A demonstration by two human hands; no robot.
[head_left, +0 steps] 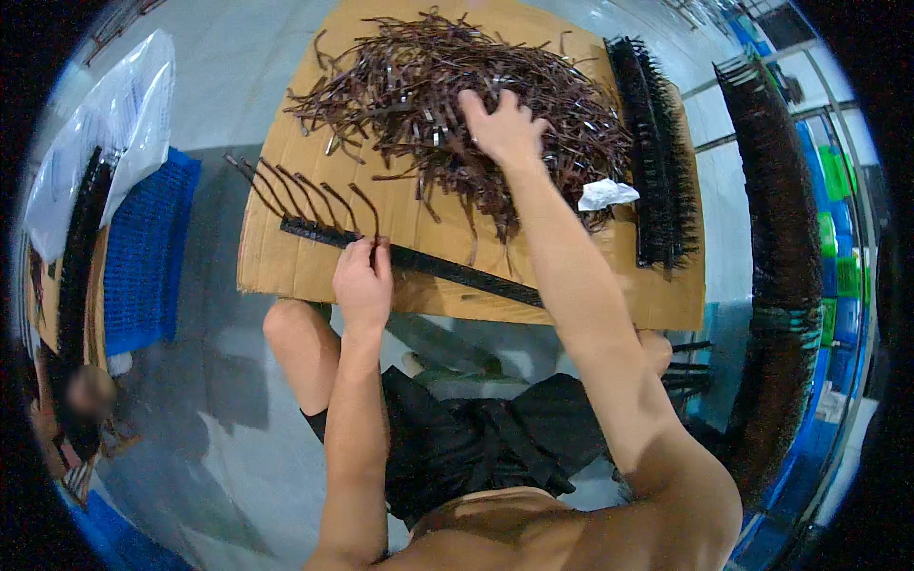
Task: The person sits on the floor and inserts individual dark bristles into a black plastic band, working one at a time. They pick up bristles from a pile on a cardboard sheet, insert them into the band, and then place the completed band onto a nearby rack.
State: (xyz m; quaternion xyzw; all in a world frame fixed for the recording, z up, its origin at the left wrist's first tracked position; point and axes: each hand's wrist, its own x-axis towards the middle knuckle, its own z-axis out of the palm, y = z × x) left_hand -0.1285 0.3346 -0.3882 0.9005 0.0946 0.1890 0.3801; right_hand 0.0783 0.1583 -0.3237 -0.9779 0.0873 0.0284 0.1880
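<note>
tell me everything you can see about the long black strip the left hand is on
The black strip is a long, narrow, dark bar, plastic by its look, lying flat and slanted across the near part of the cardboard sheet. Several thin, curved brown prongs stand in a row along its left end; the rest is bare. The left hand presses on it near the last prong.

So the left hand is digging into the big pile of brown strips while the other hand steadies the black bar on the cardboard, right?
Not quite: the hands are swapped. In the head view the right hand reaches into the pile of brown strips, while the left hand steadies the black bar on the cardboard.
</note>
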